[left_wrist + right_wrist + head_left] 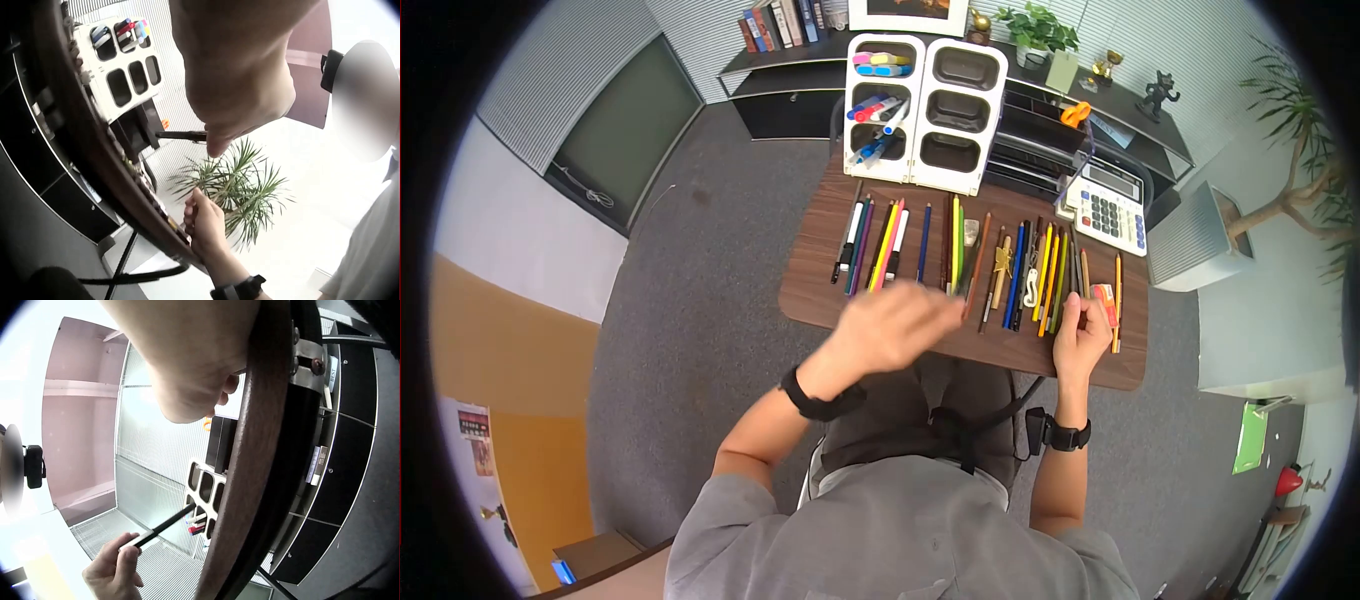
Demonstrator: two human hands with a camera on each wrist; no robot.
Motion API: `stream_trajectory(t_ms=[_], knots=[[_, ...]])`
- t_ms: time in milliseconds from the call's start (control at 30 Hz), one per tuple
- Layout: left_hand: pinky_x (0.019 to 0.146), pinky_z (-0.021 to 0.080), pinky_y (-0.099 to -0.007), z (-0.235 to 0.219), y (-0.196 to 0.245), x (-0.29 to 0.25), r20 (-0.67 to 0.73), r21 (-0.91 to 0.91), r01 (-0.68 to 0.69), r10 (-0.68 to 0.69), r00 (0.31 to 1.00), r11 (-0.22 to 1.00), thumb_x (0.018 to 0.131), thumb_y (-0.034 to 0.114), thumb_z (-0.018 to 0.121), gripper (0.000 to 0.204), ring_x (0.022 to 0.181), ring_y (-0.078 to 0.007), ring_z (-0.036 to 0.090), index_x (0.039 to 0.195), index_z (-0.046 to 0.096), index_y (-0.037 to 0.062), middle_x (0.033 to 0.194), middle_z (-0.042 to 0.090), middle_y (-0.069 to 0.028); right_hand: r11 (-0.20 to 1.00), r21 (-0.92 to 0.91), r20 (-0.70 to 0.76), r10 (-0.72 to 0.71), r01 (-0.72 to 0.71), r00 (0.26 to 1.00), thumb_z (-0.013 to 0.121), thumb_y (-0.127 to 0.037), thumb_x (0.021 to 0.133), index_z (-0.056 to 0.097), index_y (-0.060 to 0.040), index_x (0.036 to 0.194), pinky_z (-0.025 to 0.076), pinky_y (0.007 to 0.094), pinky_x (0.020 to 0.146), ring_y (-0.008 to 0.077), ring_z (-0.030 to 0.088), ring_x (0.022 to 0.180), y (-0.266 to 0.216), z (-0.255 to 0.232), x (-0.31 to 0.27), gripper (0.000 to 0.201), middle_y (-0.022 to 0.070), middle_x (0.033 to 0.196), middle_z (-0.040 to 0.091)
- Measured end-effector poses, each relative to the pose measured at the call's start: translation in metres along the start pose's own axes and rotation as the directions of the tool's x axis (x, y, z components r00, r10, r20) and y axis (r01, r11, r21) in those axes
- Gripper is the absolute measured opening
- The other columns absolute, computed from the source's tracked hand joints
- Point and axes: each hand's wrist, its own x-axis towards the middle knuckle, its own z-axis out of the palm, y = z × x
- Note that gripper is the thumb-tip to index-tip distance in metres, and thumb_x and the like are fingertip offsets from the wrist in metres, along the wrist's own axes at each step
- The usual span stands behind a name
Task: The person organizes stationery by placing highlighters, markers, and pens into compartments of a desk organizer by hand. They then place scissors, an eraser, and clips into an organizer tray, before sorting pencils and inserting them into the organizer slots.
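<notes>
My left hand point(890, 325) is raised over the front of the brown table, gripping a slim dark pen point(181, 135). In the right wrist view the pen point(167, 522) slants up from between thumb and fingers. My right hand point(1082, 340) rests at the table's front right, fingers loosely curled, beside a red-and-white eraser point(1104, 300) and the lower ends of several pencils. Rows of pencils, pens and markers lie across the table, among them a blue pencil point(925, 240), a pink marker point(896, 240) and a gold bow clip point(1002, 262).
A white organizer point(917, 130) stands at the table's back, its left compartments holding highlighters and markers, its right ones bare. To the right are a calculator point(1108, 212) and a black desk rack point(1030, 150) with orange-handled scissors point(1076, 113). A dark shelf stands behind.
</notes>
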Motion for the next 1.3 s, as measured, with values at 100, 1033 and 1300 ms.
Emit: stream_trajectory(t_ms=[100, 1033, 1300], knots=[[0.053, 0.049, -0.0291, -0.003, -0.044, 0.006, -0.063, 0.123, 0.184, -0.177, 0.982, 0.975, 0.076, 0.019, 0.080, 0.027, 0.068, -0.0158, 0.062, 0.102, 0.074, 0.0149, 0.078, 0.062, 0.0015, 1.000, -0.007, 0.002, -0.005, 0.005, 1.000, 0.067, -0.012, 0.095, 0.059, 0.0007, 0.076, 0.039, 0.0298, 0.055, 0.0137, 0.046, 0.058, 0.003, 0.000, -0.001, 0.024, 0.0059, 0.066, 0.050], [0.066, 0.055, -0.0373, 0.039, -0.159, 0.042, -0.143, 0.262, 0.431, -0.408, 0.902, 0.863, 0.085, 0.026, 0.074, 0.023, 0.081, -0.0254, 0.067, 0.103, 0.069, 0.0129, 0.088, 0.066, -0.0040, 0.998, -0.054, 0.054, -0.025, 0.028, 0.998, 0.065, -0.012, 0.095, 0.057, 0.0012, 0.076, 0.042, 0.0329, 0.059, 0.0192, 0.050, 0.060, -0.001, -0.002, 0.000, 0.025, 0.0092, 0.068, 0.053], [0.068, 0.056, -0.0359, 0.028, -0.161, 0.056, -0.042, 0.392, 0.364, -0.379, 0.925, 0.845, 0.089, 0.020, 0.065, 0.012, 0.086, -0.0222, 0.067, 0.096, 0.067, 0.0107, 0.089, 0.065, -0.0033, 0.998, -0.056, 0.050, -0.009, 0.012, 0.999, 0.066, -0.012, 0.095, 0.057, 0.0008, 0.076, 0.040, 0.0314, 0.057, 0.0167, 0.048, 0.059, -0.001, -0.002, 0.000, 0.025, 0.0074, 0.066, 0.051]])
